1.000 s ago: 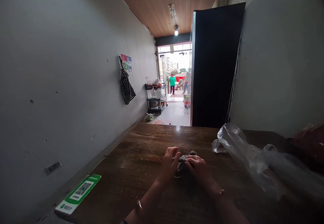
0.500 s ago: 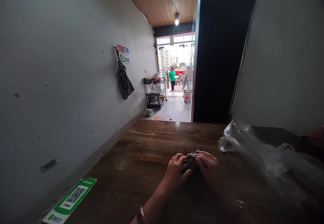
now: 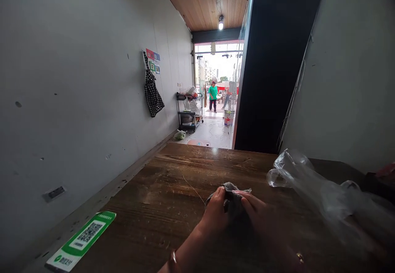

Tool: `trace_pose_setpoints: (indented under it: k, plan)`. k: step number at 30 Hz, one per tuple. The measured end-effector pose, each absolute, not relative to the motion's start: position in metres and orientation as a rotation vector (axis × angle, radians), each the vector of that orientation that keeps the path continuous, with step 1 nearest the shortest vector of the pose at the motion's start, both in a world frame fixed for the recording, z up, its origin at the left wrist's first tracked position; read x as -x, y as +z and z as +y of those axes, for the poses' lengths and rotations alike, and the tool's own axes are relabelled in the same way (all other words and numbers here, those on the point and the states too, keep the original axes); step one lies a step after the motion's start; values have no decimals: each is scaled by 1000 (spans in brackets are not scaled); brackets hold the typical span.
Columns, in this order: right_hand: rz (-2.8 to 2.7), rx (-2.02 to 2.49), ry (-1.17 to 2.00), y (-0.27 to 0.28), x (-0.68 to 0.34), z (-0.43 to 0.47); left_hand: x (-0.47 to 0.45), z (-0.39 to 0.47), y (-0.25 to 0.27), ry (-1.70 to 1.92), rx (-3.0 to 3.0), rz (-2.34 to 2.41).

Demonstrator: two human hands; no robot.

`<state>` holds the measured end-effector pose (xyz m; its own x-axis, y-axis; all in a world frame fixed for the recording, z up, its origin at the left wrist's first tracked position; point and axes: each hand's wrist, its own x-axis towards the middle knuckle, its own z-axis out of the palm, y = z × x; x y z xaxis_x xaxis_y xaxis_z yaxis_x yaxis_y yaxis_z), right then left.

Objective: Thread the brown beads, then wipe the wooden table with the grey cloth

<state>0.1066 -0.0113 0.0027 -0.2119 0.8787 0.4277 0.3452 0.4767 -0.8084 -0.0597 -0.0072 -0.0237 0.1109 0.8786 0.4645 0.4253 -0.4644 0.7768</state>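
While left hand (image 3: 217,210) and right hand (image 3: 256,209) grip crumpled grey cloth (image 3: 230,186) at brown wooden table (image 3: 160,195), I judge gathering step; next needs firm hold.

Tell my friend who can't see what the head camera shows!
A person's left hand and right hand hold a crumpled grey cloth at a brown wooden table. A clear plastic bag lies right, a green QR-code card left.

Gray cloth (image 3: 230,187) — partly hidden by left hand (image 3: 216,211), clear bag (image 3: 328,199) blurred, red item (image 3: 387,172) cropped
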Motion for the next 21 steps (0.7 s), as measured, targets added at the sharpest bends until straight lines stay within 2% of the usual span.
trace_pose_setpoints:
  k: [8, 17, 21]
  plan:
    - [-1927, 919, 668, -8, -100, -15, 61, -10, -13, 1444, -1566, 1062]
    - [-2030, 1043, 299, -24, -109, 1, 78, -3, -5, 1589, -1225, 1087]
    - [-2007, 1137, 286, -36, -115, 13, 83, -2, -5, 1632, -1032, 1037]
